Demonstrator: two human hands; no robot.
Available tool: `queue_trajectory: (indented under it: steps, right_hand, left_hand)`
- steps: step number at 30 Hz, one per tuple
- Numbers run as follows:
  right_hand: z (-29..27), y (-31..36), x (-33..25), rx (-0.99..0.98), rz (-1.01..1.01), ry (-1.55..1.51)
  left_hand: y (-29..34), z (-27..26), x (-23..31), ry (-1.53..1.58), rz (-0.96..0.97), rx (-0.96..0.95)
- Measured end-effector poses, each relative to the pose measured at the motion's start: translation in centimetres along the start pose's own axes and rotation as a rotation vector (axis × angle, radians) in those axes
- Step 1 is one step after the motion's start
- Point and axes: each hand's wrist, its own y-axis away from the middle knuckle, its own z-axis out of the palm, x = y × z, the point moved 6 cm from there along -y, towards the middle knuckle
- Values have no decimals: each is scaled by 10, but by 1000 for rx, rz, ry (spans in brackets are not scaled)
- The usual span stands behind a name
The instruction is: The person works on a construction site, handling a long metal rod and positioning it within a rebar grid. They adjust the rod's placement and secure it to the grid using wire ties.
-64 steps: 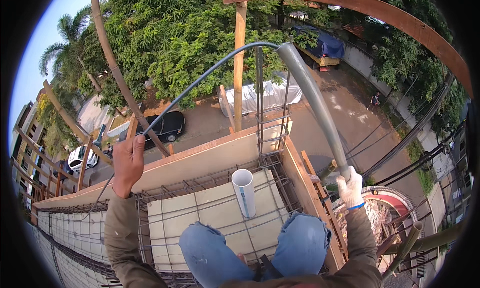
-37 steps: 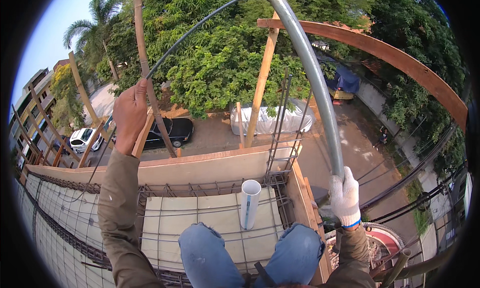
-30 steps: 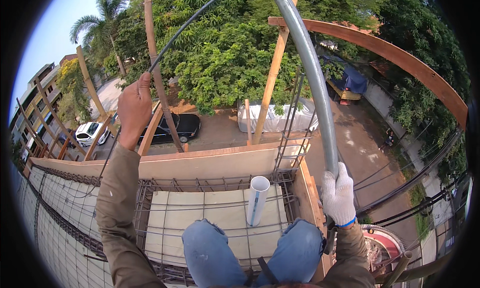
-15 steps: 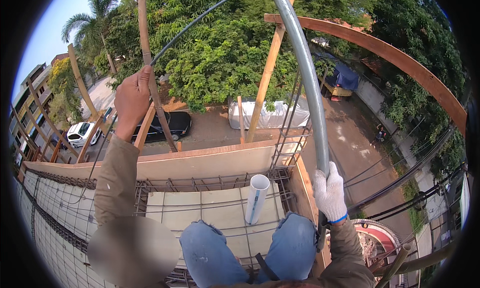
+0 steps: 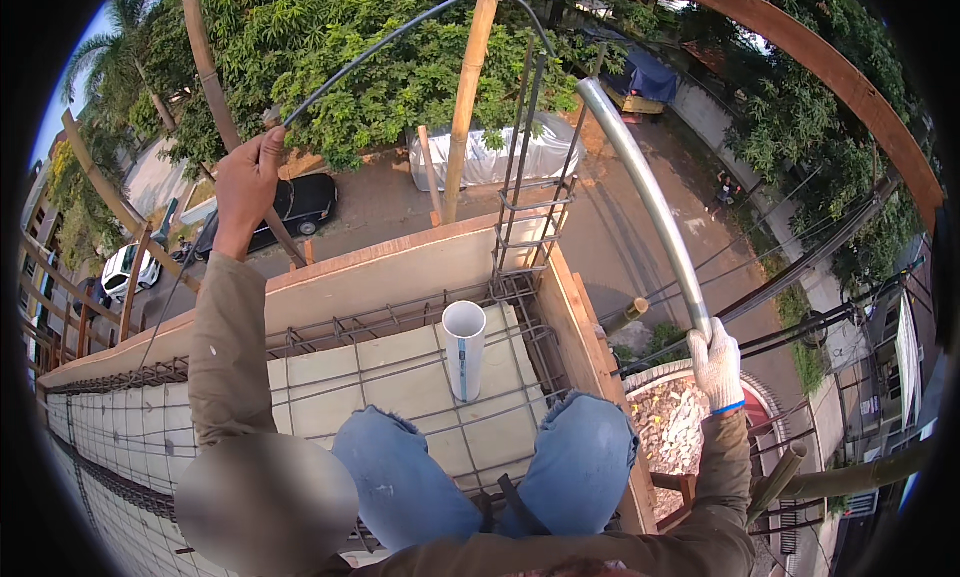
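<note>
High on the left, my bare left hand (image 5: 250,182) is closed round a thin black cable (image 5: 385,43). The cable arches up and right from the fist, and its far end hangs just off the top of a grey metal pipe (image 5: 650,197). My right hand (image 5: 717,369), in a white knitted glove with a blue cuff, grips the pipe's lower end. The pipe leans up and left, out past the edge. Between my knees and the far board, a white plastic pipe (image 5: 465,362) stands upright among steel bars (image 5: 380,379).
A wooden form board (image 5: 390,277) edges the work area, with a vertical rebar cage (image 5: 520,202) at its corner. Bamboo poles (image 5: 470,102) rise beyond. Far below lies a street with a black car (image 5: 300,202) and a silver-covered vehicle (image 5: 530,157). Overhead wires (image 5: 780,287) run at right.
The metal pipe has swung right and down with my right hand. The cable's end, earlier at the pipe's mouth, now shows apart from it. The view has shifted.
</note>
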Motion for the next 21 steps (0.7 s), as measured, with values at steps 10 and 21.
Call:
queue_trajectory:
  steps: [10, 21]
  right_hand:
    - [17, 32, 75, 94, 187, -111]
    - [19, 49, 56, 87, 241, -467]
  left_hand:
    - [125, 130, -61, 196, -87, -603]
    - [327, 303, -108, 199, -373, -1175]
